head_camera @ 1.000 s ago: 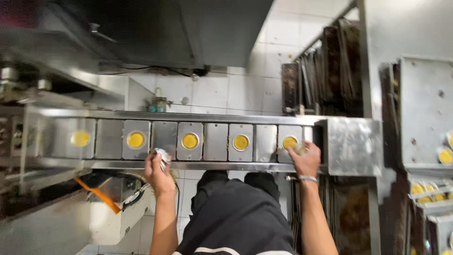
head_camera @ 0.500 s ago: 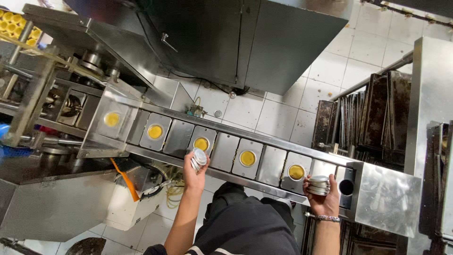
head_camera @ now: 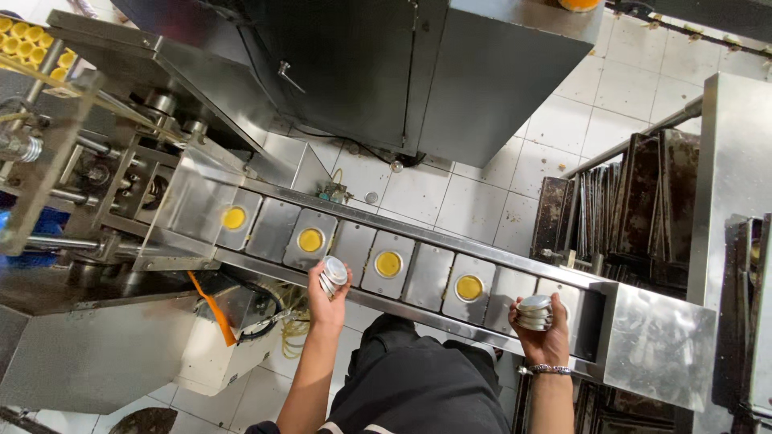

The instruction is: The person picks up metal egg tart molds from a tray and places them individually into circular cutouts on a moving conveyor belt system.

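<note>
A metal conveyor of flat steel plates runs across in front of me, and alternate plates carry a round yellow-filled tin. My left hand hovers at the conveyor's near edge and grips a small stack of empty silver tins. My right hand, with a bracelet on the wrist, holds another stack of silver tins over the plates near the conveyor's right end.
A steel machine with rollers feeds the conveyor at the left. A large dark metal hood hangs behind. Racks of dark baking trays stand at the right. An orange-handled tool leans below the belt.
The view has swung and tilted as my head moved. Both hands stay at the conveyor with their tin stacks; the yellow-filled tins have shifted along the belt.
</note>
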